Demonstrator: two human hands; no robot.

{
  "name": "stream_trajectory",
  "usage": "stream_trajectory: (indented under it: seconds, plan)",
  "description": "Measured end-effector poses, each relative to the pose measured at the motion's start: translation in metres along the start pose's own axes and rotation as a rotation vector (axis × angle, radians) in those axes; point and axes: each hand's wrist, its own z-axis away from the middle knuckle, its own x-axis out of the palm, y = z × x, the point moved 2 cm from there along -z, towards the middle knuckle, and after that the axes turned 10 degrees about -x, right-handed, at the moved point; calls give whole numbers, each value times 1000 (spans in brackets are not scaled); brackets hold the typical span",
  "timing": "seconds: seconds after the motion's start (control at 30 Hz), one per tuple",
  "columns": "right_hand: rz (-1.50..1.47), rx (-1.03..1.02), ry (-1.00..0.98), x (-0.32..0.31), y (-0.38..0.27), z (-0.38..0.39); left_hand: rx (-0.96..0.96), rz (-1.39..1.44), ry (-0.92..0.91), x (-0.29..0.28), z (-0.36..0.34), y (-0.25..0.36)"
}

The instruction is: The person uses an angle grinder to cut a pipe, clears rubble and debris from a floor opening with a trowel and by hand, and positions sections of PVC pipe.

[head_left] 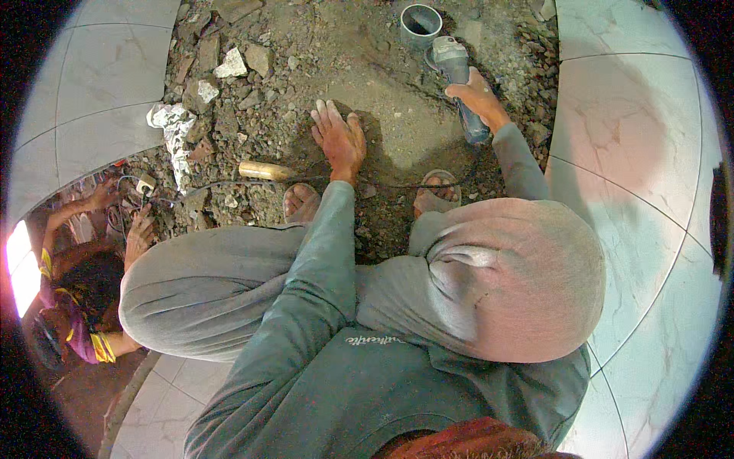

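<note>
My right hand [475,96] grips a grey and black angle grinder [468,115], which lies slanted over the dirt beside an upright grey pipe [421,23]. My left hand [336,138] is spread flat on or just above the grey soil [390,92], fingers outstretched with nothing in them. A short pale wooden handle [260,170] lies on the rubble just below and left of that hand, and a black cable [397,186] runs across the ground near my sandalled feet.
White tiled floor [619,107] borders the dug strip on both sides. Broken stones [229,65] and crumpled white material [172,130] lie at left. At lower left a co-worker in purple and yellow [80,329] has both hands [139,233] near a small socket block [146,184].
</note>
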Motion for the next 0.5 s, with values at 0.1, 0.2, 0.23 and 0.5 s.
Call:
stream_trajectory:
  seconds: [0.1,0.2,0.23,0.5]
  plan:
    - [8,49,-135,10,-30,5,-30,-9,13,-7,1,-8]
    - [4,6,-17,6,0,9,-4,7,11,1,0,0]
    - [50,13,-20,17,-27,13,-20,-6,39,-3,2,-10]
    - [200,27,72,12,-26,13,-30,-22,27,2,0,-7]
